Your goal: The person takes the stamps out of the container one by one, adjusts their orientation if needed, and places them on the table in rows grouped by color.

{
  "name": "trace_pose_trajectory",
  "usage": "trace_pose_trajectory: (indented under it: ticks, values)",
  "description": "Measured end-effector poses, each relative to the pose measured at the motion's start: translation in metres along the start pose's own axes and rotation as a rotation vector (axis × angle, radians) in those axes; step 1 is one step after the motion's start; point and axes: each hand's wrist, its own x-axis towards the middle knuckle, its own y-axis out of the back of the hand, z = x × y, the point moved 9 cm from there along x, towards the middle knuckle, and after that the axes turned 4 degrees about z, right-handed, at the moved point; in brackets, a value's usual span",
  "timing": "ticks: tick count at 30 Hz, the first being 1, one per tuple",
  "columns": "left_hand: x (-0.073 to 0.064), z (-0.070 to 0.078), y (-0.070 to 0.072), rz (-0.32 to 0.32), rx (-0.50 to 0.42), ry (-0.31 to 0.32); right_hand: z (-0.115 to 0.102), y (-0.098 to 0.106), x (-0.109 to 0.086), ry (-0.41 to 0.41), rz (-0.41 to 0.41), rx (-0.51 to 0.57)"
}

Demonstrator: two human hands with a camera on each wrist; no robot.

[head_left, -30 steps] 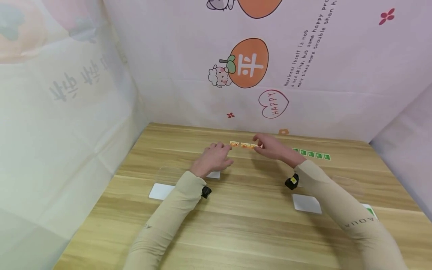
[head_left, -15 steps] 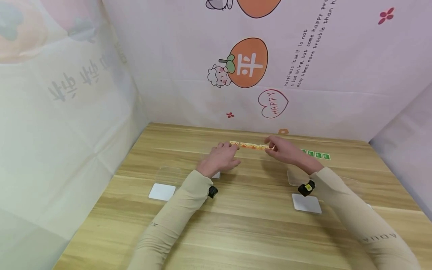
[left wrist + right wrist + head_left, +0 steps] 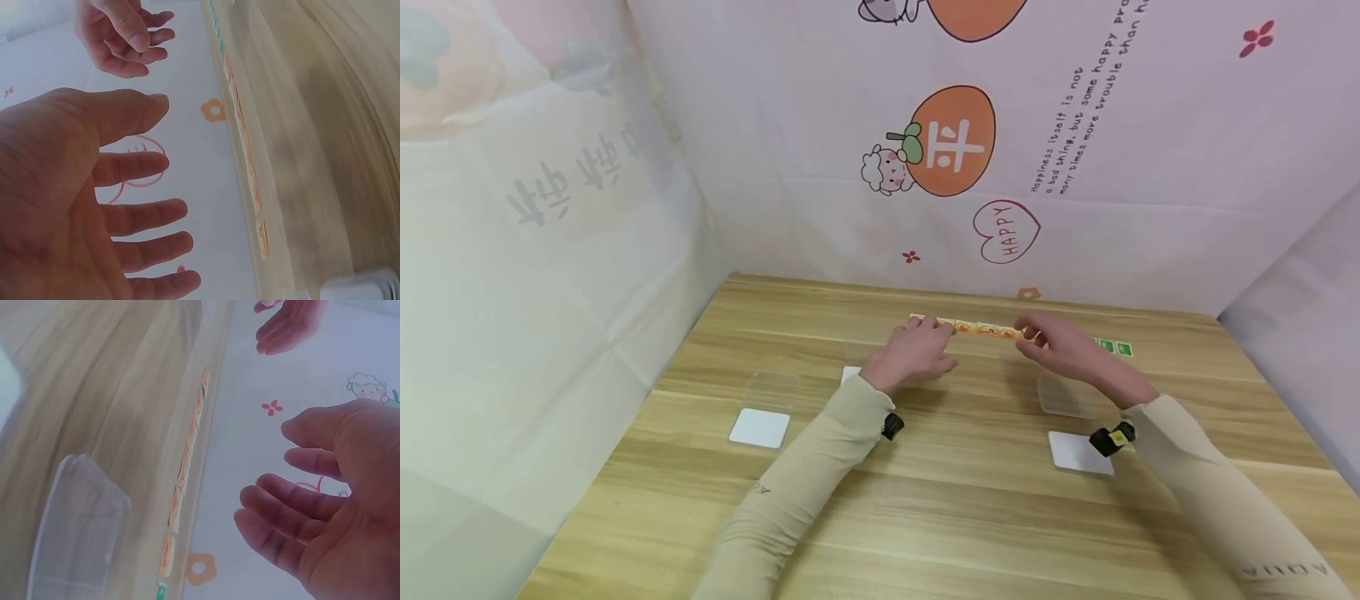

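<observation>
A row of small orange-printed cards [image 3: 988, 330] lies along the back of the wooden table, and small green-printed cards [image 3: 1107, 346] continue it to the right. My left hand [image 3: 913, 354] is over the left end of the orange row, fingers spread and relaxed, nothing in its palm. My right hand [image 3: 1063, 346] hovers where orange meets green, fingers loosely bent and holding nothing; it hides some cards there. In the left wrist view the orange cards [image 3: 240, 131] run beyond the fingertips. The right wrist view shows the orange cards [image 3: 187, 450] slightly askew, end to end.
Transparent plastic lids [image 3: 773, 387] and white boxes [image 3: 760, 427] lie at left; another white box [image 3: 850, 372] is partly behind the left hand. At right are a transparent lid [image 3: 1063, 398] and a white box [image 3: 1081, 452]. A printed cloth [image 3: 820, 167] hangs behind the table.
Both hands have moved to the right along the row. More orange cards show between them, while the right hand now covers more of the green ones.
</observation>
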Motion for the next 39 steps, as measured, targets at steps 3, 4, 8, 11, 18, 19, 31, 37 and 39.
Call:
trace_pose_trajectory:
  ticks: [3,4,8,11,18,19,31,37,39]
  values:
    - [0.003,0.010,-0.001,-0.007,-0.001,-0.009,0.004,0.002,-0.007,0.000,0.017,-0.005]
    - [0.004,0.013,-0.002,-0.010,0.000,-0.014,0.006,0.003,-0.010,-0.003,0.022,-0.009]
    - [0.007,0.024,-0.004,-0.002,0.015,-0.030,0.014,0.006,-0.019,-0.017,0.037,-0.011]
    - [0.010,0.030,-0.005,0.001,0.021,-0.040,0.018,0.010,-0.027,-0.021,0.056,-0.014]
    - [0.012,0.042,-0.010,-0.014,0.025,-0.051,0.027,0.018,-0.044,-0.038,0.077,-0.014]
    - [0.013,0.044,-0.010,-0.014,0.024,-0.054,0.028,0.019,-0.047,-0.046,0.075,-0.011]
    - [0.014,0.060,-0.011,-0.018,0.031,-0.081,0.045,0.029,-0.068,-0.095,0.094,-0.034]
    - [0.014,0.068,-0.015,-0.024,0.030,-0.084,0.055,0.032,-0.082,-0.121,0.093,-0.042]
    - [0.014,0.072,-0.017,-0.028,0.028,-0.092,0.060,0.033,-0.088,-0.141,0.086,-0.049]
